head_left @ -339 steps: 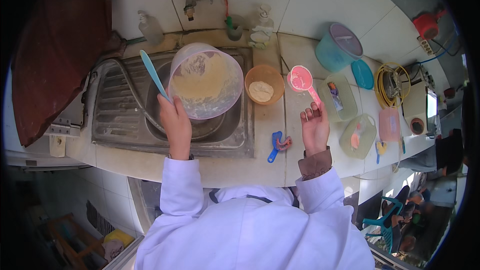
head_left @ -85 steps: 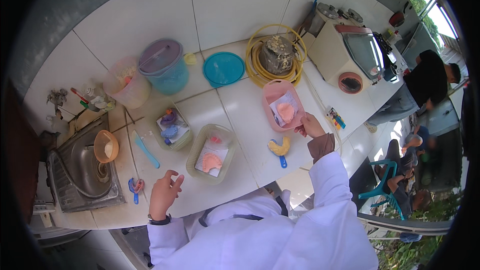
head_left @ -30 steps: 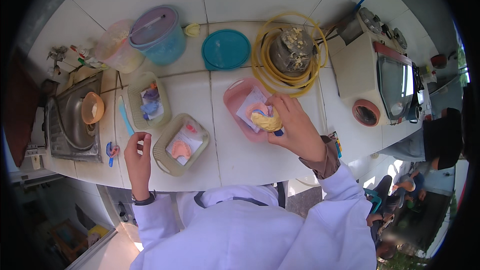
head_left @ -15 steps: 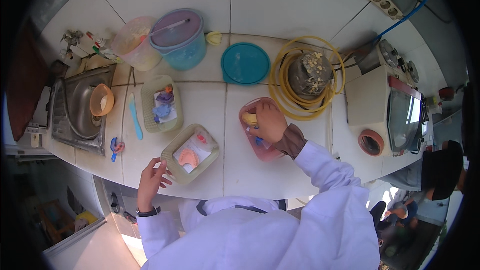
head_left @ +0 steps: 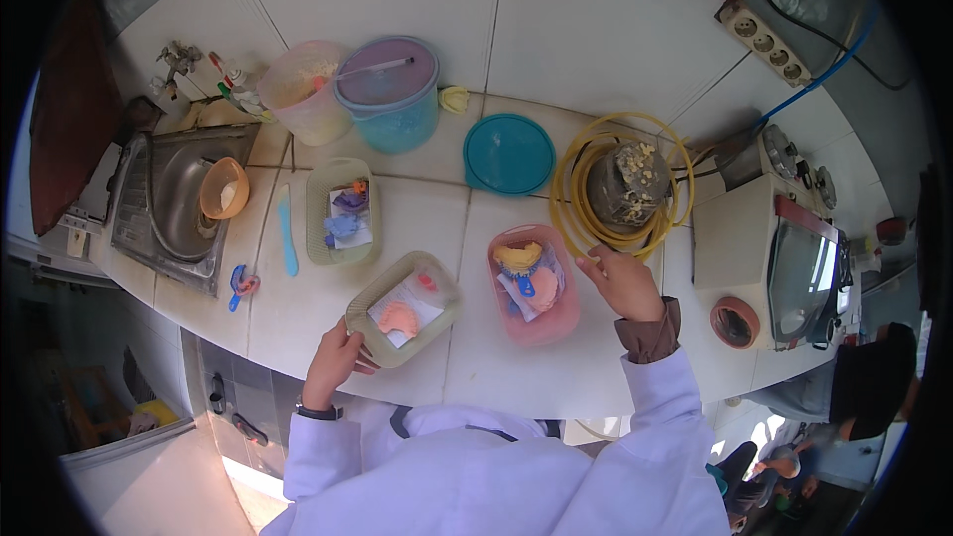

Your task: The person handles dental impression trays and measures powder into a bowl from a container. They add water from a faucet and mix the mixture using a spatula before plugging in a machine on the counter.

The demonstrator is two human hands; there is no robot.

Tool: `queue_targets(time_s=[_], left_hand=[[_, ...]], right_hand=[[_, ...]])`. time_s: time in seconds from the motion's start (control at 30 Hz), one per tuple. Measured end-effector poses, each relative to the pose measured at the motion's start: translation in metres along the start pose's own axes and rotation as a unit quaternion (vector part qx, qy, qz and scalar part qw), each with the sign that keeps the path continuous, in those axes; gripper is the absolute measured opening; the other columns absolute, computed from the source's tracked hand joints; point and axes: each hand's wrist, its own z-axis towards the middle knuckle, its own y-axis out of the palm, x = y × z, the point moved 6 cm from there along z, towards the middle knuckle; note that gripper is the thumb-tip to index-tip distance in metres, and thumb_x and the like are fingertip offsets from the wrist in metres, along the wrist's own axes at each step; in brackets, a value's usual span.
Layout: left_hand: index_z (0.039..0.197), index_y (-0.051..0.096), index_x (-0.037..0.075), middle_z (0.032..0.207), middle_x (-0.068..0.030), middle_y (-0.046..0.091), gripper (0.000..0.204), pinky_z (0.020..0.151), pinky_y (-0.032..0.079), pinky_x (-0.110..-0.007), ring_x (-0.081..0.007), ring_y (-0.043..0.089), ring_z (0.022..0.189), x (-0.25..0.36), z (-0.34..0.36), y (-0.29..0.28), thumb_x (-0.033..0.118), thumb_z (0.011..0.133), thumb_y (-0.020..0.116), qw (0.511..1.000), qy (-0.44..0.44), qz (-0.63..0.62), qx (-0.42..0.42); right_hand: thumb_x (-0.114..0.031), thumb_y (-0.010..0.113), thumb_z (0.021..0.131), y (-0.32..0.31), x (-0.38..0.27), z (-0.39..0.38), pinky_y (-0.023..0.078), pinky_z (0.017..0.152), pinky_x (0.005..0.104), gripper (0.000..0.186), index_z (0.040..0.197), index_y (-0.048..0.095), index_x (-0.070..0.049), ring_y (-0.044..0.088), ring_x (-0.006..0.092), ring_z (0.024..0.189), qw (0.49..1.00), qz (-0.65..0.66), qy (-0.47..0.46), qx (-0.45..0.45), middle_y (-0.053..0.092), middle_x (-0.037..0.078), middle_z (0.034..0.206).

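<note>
My left hand (head_left: 336, 359) grips the near left corner of a pale green basket (head_left: 445, 310) holding a pink horseshoe-shaped mould (head_left: 397, 323) on white paper. My right hand (head_left: 625, 283) is open, just right of a pink basket (head_left: 564, 323). Inside that basket a blue-handled tray with yellow material (head_left: 518, 256) lies upon paper and a pink piece. A second green basket (head_left: 316, 243), with blue, purple and orange pieces, stands behind the left one. A light-blue spatula (head_left: 288, 231) and a small blue tray with pink material (head_left: 241, 288) lie to the left.
A steel sink (head_left: 159, 218) with an orange bowl (head_left: 224, 189) is left; lidded bucket (head_left: 387, 114), teal lid (head_left: 508, 154) and coiled yellow hose (head_left: 581, 223) are behind. A cream machine (head_left: 735, 258) and power strip (head_left: 764, 45) are right. People (head_left: 864, 382) are beyond the counter.
My right hand put the yellow-filled tray into the pink basket, let go and moved out to the right. My left hand moved onto the near green basket's corner.
</note>
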Motion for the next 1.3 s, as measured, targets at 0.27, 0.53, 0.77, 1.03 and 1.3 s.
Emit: queue_targets(time_s=[0.27, 0.53, 0.77, 1.03, 1.3], left_hand=[[0.131, 0.040, -0.005, 0.090, -0.0197, 0.066, 0.040, 0.057, 0.059, -0.031, -0.0262, 0.071, 0.068, 0.021, -0.010, 0.017, 0.009, 0.094, 0.041, 1.000, 0.008, 0.005, 0.006], [0.128, 0.039, -0.007, 0.084, -0.0204, 0.067, 0.039, 0.058, 0.060, -0.031, -0.0255, 0.071, 0.068, 0.005, -0.011, 0.017, 0.017, 0.097, 0.045, 1.000, 0.000, -0.026, -0.001], [0.136, 0.040, -0.002, 0.084, -0.0163, 0.068, 0.060, 0.058, 0.057, -0.031, -0.0229, 0.070, 0.069, 0.025, -0.028, -0.003, 0.045, 0.100, 0.042, 0.999, -0.027, -0.014, -0.031], [0.134, 0.047, 0.003, 0.092, -0.0144, 0.068, 0.052, 0.058, 0.056, -0.030, -0.0204, 0.069, 0.069, 0.012, -0.042, -0.089, 0.043, 0.101, 0.040, 0.999, 0.026, 0.011, -0.014], [0.128, 0.051, 0.004, 0.091, -0.0116, 0.068, 0.038, 0.053, 0.054, -0.027, -0.0174, 0.068, 0.067, 0.007, -0.052, -0.201, 0.031, 0.101, 0.045, 0.991, 0.113, -0.026, 0.067]], right_hand=[[-0.021, 0.056, 0.092, 0.024, -0.026, 0.240, 0.051, 0.083, 0.0442, 0.027, 0.108, 0.054, 0.000, 0.058, 0.0350, 0.106, 0.985, -0.091, -0.092, 0.112, 0.061, 0.021, 0.107], [-0.019, 0.059, 0.089, 0.056, 0.007, 0.302, 0.050, 0.086, 0.0481, 0.027, 0.111, 0.054, -0.003, 0.059, 0.0357, 0.107, 0.963, -0.207, -0.009, 0.171, 0.062, 0.020, 0.108], [-0.013, 0.053, 0.092, 0.022, 0.012, 0.305, 0.049, 0.083, 0.0437, 0.021, 0.108, 0.056, 0.000, 0.061, 0.0411, 0.095, 0.992, 0.015, -0.113, 0.063, 0.064, 0.025, 0.100], [-0.018, 0.053, 0.098, -0.171, -0.185, 0.172, 0.044, 0.077, 0.0296, 0.018, 0.108, 0.054, -0.004, 0.053, 0.0120, 0.085, 0.981, 0.084, -0.152, -0.081, 0.057, 0.002, 0.092], [-0.021, 0.056, 0.097, -0.143, -0.383, 0.201, 0.043, 0.088, 0.0368, 0.022, 0.106, 0.054, -0.001, 0.055, 0.0201, 0.097, 0.932, 0.098, -0.344, -0.052, 0.061, 0.009, 0.102]])
